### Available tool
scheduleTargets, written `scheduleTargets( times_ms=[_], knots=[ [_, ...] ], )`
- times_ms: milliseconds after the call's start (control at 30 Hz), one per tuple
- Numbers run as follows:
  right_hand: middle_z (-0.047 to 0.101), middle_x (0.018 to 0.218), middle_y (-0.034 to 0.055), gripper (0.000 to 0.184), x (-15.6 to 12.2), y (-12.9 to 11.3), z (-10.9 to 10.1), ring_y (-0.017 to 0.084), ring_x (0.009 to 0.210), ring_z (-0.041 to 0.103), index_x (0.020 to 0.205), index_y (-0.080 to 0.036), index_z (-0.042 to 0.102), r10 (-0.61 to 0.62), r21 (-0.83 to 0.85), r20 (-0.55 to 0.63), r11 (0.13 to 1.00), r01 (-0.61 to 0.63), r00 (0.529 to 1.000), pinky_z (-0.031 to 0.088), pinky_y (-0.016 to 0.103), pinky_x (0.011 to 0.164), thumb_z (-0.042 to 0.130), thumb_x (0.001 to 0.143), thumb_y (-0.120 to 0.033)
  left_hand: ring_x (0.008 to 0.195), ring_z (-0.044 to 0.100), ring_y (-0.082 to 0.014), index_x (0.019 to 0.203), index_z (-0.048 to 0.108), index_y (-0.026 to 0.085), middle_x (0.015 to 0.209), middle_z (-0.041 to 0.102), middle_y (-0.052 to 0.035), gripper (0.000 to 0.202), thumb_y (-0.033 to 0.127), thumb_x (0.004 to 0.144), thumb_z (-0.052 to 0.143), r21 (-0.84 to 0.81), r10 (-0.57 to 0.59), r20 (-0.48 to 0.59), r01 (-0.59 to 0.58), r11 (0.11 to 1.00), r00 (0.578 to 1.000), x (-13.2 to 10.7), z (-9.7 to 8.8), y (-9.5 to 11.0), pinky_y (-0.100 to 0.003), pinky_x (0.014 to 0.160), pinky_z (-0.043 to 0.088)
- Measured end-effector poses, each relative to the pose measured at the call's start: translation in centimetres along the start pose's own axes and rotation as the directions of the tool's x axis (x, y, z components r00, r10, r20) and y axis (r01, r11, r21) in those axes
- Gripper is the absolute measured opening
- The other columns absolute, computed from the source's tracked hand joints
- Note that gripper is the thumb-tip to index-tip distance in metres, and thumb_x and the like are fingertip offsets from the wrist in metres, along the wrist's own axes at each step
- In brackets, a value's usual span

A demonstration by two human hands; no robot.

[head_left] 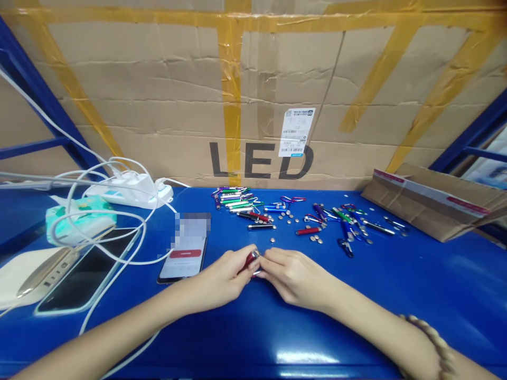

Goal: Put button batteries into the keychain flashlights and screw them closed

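My left hand (232, 272) is closed around a small red keychain flashlight (249, 259), its silver end showing between thumb and fingers. My right hand (295, 274) meets it at that end, fingertips pinched together; what lies between them is hidden. Beyond my hands, similar flashlights lie scattered: a black one (260, 227), a red one (308, 231) and a row of green and purple ones (236, 200) with carabiner clips. Several button cells (316, 239) are strewn among them. A dark carabiner (346, 248) lies to the right.
A phone with a lit screen (186, 248) lies left of my hands. Farther left are a dark-screened phone (89, 274), a tissue pack (79, 216), a white power strip (130, 190) and looping cables. An open cardboard box (428, 200) stands right, a large taped carton (178, 105) behind.
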State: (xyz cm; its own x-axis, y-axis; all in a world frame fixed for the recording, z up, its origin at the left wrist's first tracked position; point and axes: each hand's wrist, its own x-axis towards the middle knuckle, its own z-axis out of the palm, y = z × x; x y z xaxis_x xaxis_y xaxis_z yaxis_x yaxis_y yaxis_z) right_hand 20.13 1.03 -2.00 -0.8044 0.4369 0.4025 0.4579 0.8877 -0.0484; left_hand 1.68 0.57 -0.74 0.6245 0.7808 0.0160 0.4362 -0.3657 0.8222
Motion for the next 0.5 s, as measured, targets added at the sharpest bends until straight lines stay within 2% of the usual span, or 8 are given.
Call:
scheduleTargets(
  times_ms=[133, 233, 400, 500],
  knots=[
    [0.054, 0.067, 0.0071, 0.033, 0.03, -0.01, 0.18, 0.017, 0.06, 0.051, 0.08, -0.012, 0.058, 0.001, -0.025, -0.045, 1.0, -0.002, 0.999, 0.042, 0.027, 0.056, 0.029, 0.094, -0.02, 0.055, 0.03, -0.0109, 0.07, 0.033, 0.02, 0.061, 0.038, 0.0058, 0.023, 0.029, 0.091, 0.034, -0.002, 0.004, -0.014, -0.004, 1.0, 1.0, 0.13, 0.03, -0.17, -0.023, 0.052, 0.027],
    [0.053, 0.064, 0.0056, 0.035, 0.14, 0.18, 0.13, 0.015, 0.057, 0.049, 0.079, -0.011, 0.06, 0.001, -0.023, -0.066, 1.0, -0.002, 0.998, 0.041, 0.026, 0.055, 0.03, 0.094, -0.021, 0.054, 0.029, -0.0105, 0.07, 0.031, 0.021, 0.06, 0.036, 0.0068, 0.024, 0.03, 0.091, 0.033, -0.026, -0.039, -0.019, 0.038, 0.999, 0.999, 0.15, -0.07, 0.16, -0.022, 0.05, 0.027],
    [0.049, 0.062, 0.0016, 0.032, 0.32, 0.52, -0.04, 0.01, 0.053, 0.045, 0.078, -0.011, 0.062, 0.072, 0.237, -0.013, 0.969, -0.067, 0.997, 0.036, 0.021, 0.051, 0.037, 0.093, -0.022, 0.052, 0.027, -0.0103, 0.07, 0.029, 0.021, 0.06, 0.032, 0.0078, 0.023, 0.03, 0.091, 0.034, -0.04, -0.062, -0.023, 0.061, 0.997, 0.998, 0.22, -0.21, 0.65, -0.022, 0.05, 0.026],
    [0.047, 0.062, 0.0012, 0.031, 0.41, 0.49, -0.09, 0.009, 0.052, 0.044, 0.076, -0.01, 0.062, 0.096, 0.329, -0.027, 0.941, -0.082, 0.995, 0.035, 0.02, 0.05, 0.038, 0.092, -0.021, 0.052, 0.027, -0.0105, 0.07, 0.028, 0.021, 0.06, 0.031, 0.008, 0.023, 0.03, 0.091, 0.034, -0.037, -0.05, -0.037, 0.048, 0.998, 0.998, 0.31, -0.16, 0.51, -0.023, 0.05, 0.025]
  ],
)
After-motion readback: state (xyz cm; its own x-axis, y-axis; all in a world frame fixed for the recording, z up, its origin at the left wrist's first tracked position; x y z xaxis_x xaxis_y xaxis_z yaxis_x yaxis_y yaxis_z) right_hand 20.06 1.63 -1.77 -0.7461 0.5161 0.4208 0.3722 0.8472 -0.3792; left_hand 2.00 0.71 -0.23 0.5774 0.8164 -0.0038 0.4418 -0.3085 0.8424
